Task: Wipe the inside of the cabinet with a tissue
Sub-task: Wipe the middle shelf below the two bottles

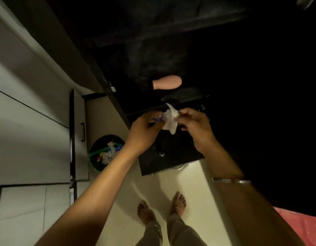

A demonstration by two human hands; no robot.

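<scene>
both hands hold a crumpled white paper tissue (170, 119) between them, above the open front of the dark, unlit cabinet (171, 162). the left hand (144, 132) has its grip pinched on one edge and the right hand (196, 126) has its grip pinched on the other, probably bunching it into a pad before wiping, so no wiping is under way yet. a pale pink bottle-shaped object (167, 82) lies deeper in the dark. a round bin of coloured scraps (104, 153) sits on the floor nearby, handy for dropping the used tissue.
</scene>
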